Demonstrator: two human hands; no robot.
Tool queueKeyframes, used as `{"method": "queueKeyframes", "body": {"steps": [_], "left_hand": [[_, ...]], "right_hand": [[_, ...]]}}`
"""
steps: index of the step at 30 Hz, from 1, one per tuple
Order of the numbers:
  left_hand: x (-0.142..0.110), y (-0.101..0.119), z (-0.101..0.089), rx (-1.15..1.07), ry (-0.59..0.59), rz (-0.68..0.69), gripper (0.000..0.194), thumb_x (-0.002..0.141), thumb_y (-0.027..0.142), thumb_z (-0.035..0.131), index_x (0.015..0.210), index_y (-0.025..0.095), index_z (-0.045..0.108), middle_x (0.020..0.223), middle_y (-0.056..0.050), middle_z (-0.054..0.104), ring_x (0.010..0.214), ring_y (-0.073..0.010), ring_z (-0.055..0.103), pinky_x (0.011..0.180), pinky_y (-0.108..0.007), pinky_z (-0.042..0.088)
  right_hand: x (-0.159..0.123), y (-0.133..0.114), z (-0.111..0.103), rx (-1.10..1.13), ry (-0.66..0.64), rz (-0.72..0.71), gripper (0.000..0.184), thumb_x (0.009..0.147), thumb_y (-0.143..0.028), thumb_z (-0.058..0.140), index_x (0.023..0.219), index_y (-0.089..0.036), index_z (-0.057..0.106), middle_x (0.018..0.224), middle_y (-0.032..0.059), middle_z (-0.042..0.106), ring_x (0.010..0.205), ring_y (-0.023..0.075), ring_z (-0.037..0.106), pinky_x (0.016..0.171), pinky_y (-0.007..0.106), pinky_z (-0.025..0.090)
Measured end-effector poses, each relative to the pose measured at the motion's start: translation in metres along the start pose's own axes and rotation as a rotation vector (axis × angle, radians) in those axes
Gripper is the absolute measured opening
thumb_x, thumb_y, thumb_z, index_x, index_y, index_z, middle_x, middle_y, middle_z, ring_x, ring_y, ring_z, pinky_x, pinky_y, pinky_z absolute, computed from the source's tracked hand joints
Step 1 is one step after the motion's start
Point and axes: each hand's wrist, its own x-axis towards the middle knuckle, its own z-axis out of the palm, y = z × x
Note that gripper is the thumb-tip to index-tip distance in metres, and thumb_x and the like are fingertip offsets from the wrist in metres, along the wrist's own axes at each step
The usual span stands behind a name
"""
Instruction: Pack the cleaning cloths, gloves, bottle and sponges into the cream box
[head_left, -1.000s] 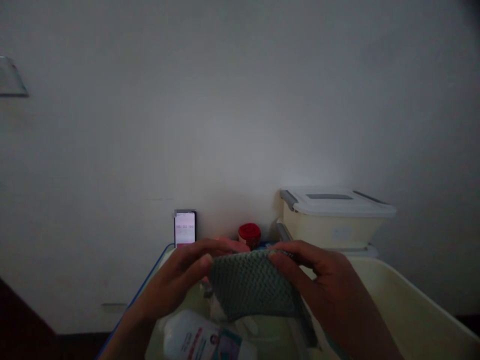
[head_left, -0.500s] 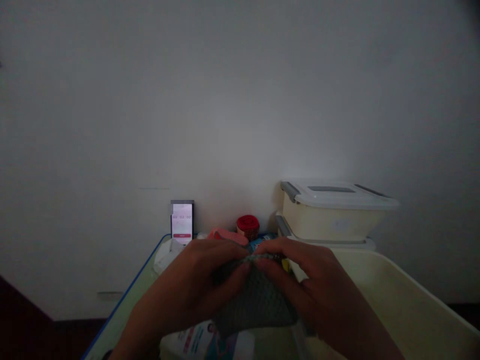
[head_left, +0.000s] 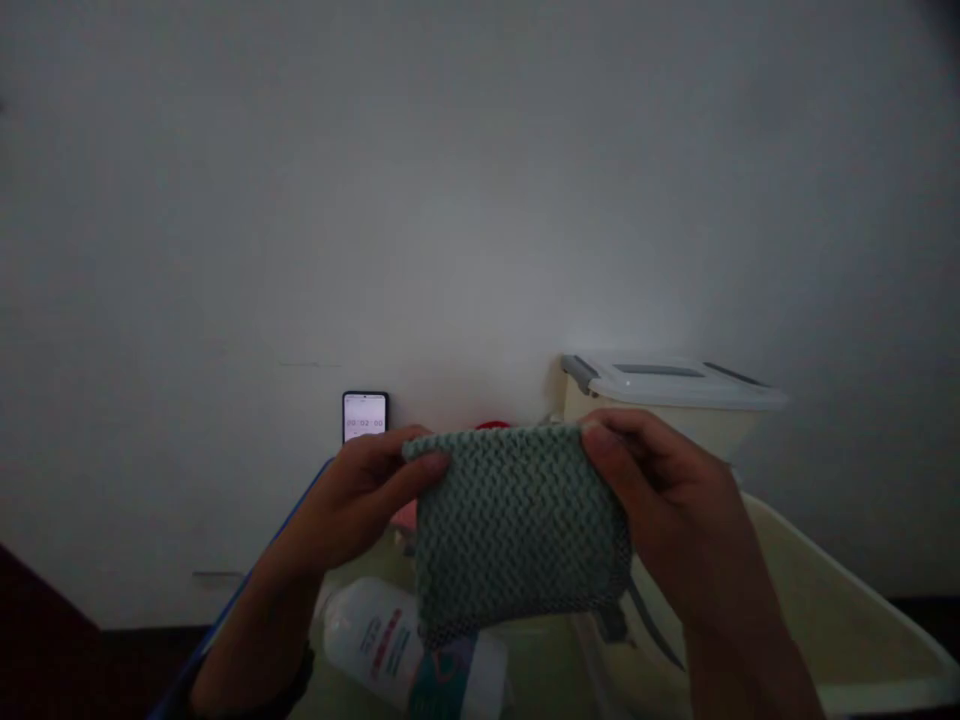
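Note:
A pale green knitted piece point(head_left: 517, 520) hangs spread out between my hands, its textured face toward me. My left hand point(head_left: 367, 490) pinches its upper left corner between thumb and fingers. At the upper right corner, my right hand point(head_left: 660, 500) grips the edge in the same way. Darker grey-looking fabric shows along the lower and right edges. Below the knitted piece lies a white bottle point(head_left: 382, 640) with a printed label, partly covered by the fabric.
A phone point(head_left: 365, 415) showing a timer stands against the wall at the back left. A lidded cream storage box point(head_left: 667, 390) is at the back right. An open cream bin point(head_left: 832, 610) stands at the right. Something red point(head_left: 493, 425) peeks over the fabric.
My hands have moved apart and up, opening the knitted piece out flat between them. Earlier they were close together on its top edge. More of the white bottle shows now.

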Motion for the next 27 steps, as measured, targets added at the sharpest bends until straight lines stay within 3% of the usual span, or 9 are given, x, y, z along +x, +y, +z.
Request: {"method": "queueKeyframes", "body": {"steps": [3, 7, 9, 12, 15, 17, 19, 21, 27], "left_hand": [[0.005, -0.005, 0.009, -0.201, 0.152, -0.103, 0.021, 0.082, 0.032, 0.056, 0.073, 0.014, 0.062, 0.065, 0.0, 0.058, 0.058, -0.0103, 0.053, 0.051, -0.018, 0.043], [0.007, -0.003, 0.014, -0.31, 0.262, -0.203, 0.022, 0.082, 0.035, 0.058, 0.088, 0.015, 0.059, 0.069, 0.001, 0.06, 0.061, -0.01, 0.056, 0.053, -0.018, 0.045], [0.007, -0.002, 0.014, -0.335, 0.262, -0.226, 0.028, 0.082, 0.035, 0.059, 0.102, 0.017, 0.054, 0.067, 0.002, 0.059, 0.058, -0.0089, 0.056, 0.05, -0.016, 0.044], [0.005, -0.001, 0.014, -0.411, 0.109, -0.238, 0.069, 0.075, 0.03, 0.068, 0.13, 0.022, 0.028, 0.069, 0.002, 0.062, 0.059, -0.0129, 0.061, 0.055, -0.022, 0.05], [0.005, -0.001, 0.018, -0.44, 0.089, -0.167, 0.087, 0.075, 0.023, 0.068, 0.136, 0.033, 0.007, 0.079, 0.001, 0.065, 0.065, -0.0172, 0.065, 0.06, -0.03, 0.054], [0.005, -0.001, 0.019, -0.373, 0.138, -0.123, 0.061, 0.079, 0.021, 0.063, 0.129, 0.032, 0.03, 0.08, 0.001, 0.064, 0.066, -0.0154, 0.064, 0.057, -0.026, 0.054], [0.005, -0.001, 0.017, -0.269, 0.142, -0.09, 0.025, 0.079, 0.02, 0.063, 0.103, 0.021, 0.056, 0.079, 0.0, 0.063, 0.069, -0.0134, 0.062, 0.057, -0.021, 0.052], [0.004, -0.002, 0.013, -0.23, 0.108, -0.074, 0.01, 0.076, 0.018, 0.065, 0.085, 0.016, 0.062, 0.08, -0.002, 0.062, 0.071, -0.0132, 0.062, 0.058, -0.019, 0.052], [0.001, -0.007, 0.002, -0.312, -0.016, -0.104, 0.05, 0.069, 0.01, 0.073, 0.113, 0.024, 0.052, 0.1, -0.002, 0.063, 0.092, -0.0179, 0.062, 0.072, -0.027, 0.056]], "right_hand": [[0.001, 0.006, 0.005, 0.178, -0.152, 0.098, 0.035, 0.083, -0.04, 0.053, 0.112, -0.02, 0.054, 0.071, 0.0022, 0.068, 0.061, 0.0147, 0.064, 0.051, 0.022, 0.05], [0.0, 0.01, 0.008, 0.39, -0.387, 0.205, 0.083, 0.077, -0.03, 0.064, 0.142, -0.025, 0.013, 0.095, 0.006, 0.071, 0.081, 0.0191, 0.068, 0.072, 0.035, 0.056], [-0.001, 0.008, 0.009, 0.412, -0.33, 0.199, 0.084, 0.078, -0.029, 0.062, 0.143, -0.03, 0.01, 0.097, 0.0046, 0.071, 0.081, 0.0187, 0.068, 0.073, 0.036, 0.057], [0.0, 0.005, 0.011, 0.37, -0.162, 0.19, 0.074, 0.081, -0.031, 0.059, 0.142, -0.031, 0.016, 0.098, 0.0052, 0.07, 0.078, 0.02, 0.069, 0.066, 0.034, 0.058], [0.001, 0.005, 0.012, 0.311, -0.063, 0.168, 0.066, 0.082, -0.033, 0.056, 0.139, -0.033, 0.023, 0.099, 0.0051, 0.069, 0.078, 0.0211, 0.068, 0.061, 0.033, 0.057], [0.001, 0.006, 0.012, 0.204, -0.049, 0.095, 0.045, 0.084, -0.033, 0.055, 0.127, -0.032, 0.044, 0.098, 0.0031, 0.068, 0.081, 0.0198, 0.067, 0.066, 0.033, 0.056], [0.001, 0.007, 0.011, 0.066, -0.057, 0.012, 0.022, 0.085, -0.033, 0.054, 0.105, -0.029, 0.063, 0.096, 0.0013, 0.068, 0.087, 0.0185, 0.064, 0.075, 0.034, 0.054], [0.0, 0.007, 0.009, -0.002, -0.1, -0.021, 0.017, 0.084, -0.033, 0.055, 0.095, -0.027, 0.067, 0.098, 0.0007, 0.067, 0.092, 0.0179, 0.062, 0.082, 0.034, 0.052], [-0.001, 0.011, 0.002, 0.109, -0.281, 0.06, 0.055, 0.075, -0.029, 0.067, 0.126, -0.03, 0.049, 0.125, 0.0041, 0.056, 0.105, 0.0199, 0.059, 0.086, 0.035, 0.051]]}}
